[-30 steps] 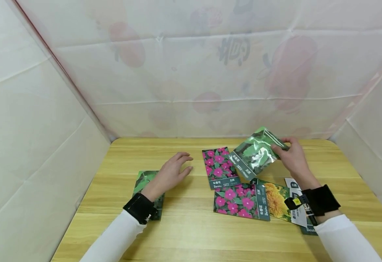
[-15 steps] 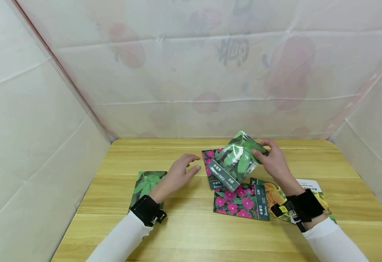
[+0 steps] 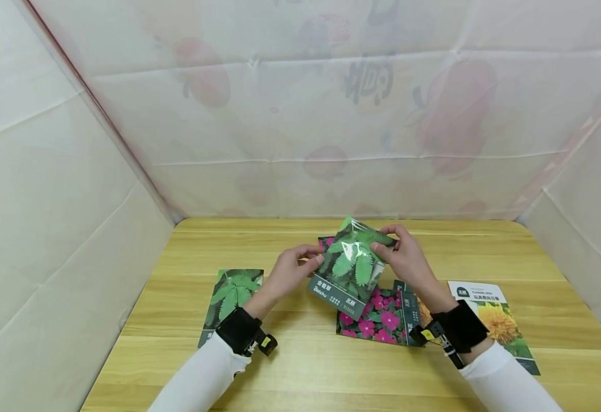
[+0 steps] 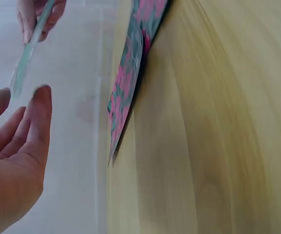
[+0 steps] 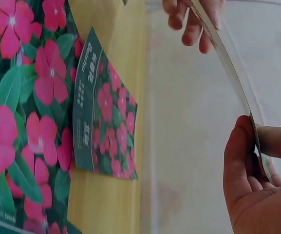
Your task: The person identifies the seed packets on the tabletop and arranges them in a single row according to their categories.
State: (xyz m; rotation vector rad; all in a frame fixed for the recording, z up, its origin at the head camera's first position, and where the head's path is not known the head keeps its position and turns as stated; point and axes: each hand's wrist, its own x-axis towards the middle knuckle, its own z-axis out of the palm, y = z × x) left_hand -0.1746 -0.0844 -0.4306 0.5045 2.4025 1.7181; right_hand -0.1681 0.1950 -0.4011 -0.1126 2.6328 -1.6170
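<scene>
Head view: glossy, rectangular green-leaf seed packet (image 3: 351,266) with a dark printed band held up above two magenta-flower paper packets (image 3: 375,317) on the pale wooden table (image 3: 290,375). Long axis slants from far right to near left, band end nearest the person. Right hand (image 3: 411,260) pinches its far right corner between thumb and fingers. Left hand (image 3: 284,277) at the opposite long edge, thumb and fingers parted around it; contact uncertain. Film shines, printed face upward, slightly bowed edge-on.
</scene>
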